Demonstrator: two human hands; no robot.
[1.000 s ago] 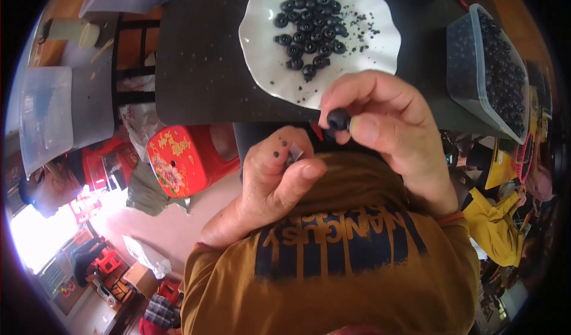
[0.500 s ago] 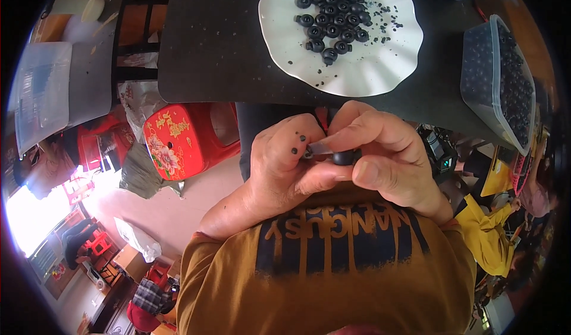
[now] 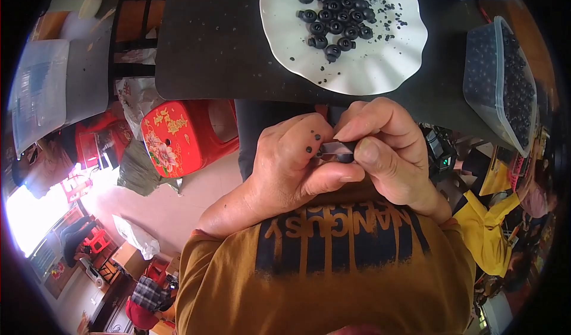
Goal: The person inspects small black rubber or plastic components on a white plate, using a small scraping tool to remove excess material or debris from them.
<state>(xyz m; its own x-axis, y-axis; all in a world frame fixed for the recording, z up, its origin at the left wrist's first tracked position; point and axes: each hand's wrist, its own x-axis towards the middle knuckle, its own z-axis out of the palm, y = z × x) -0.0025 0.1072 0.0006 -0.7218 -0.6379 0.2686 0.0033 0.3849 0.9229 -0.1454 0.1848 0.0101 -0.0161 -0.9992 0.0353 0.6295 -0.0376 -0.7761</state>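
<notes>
My left hand (image 3: 291,168) and my right hand (image 3: 383,150) meet close to my chest, below the edge of a dark table (image 3: 208,43). Between their fingertips they pinch a small black round piece (image 3: 342,150) with a thin metal part against it. Black specks dot the fingers of my left hand. On the table above stands a white wavy-rimmed plate (image 3: 380,67) with several small black round pieces (image 3: 333,19) heaped at its far side and dark crumbs scattered over it.
A clear plastic tub (image 3: 502,85) full of dark pieces sits at the table's right. A red flowered stool (image 3: 178,135) stands on the floor at left, with another clear bin (image 3: 38,91) beyond it. Yellow cloth (image 3: 491,228) lies at right.
The hands have drawn together and come nearer to my chest; the right hand, which held the black piece up alone, now presses it against the left hand's fingers.
</notes>
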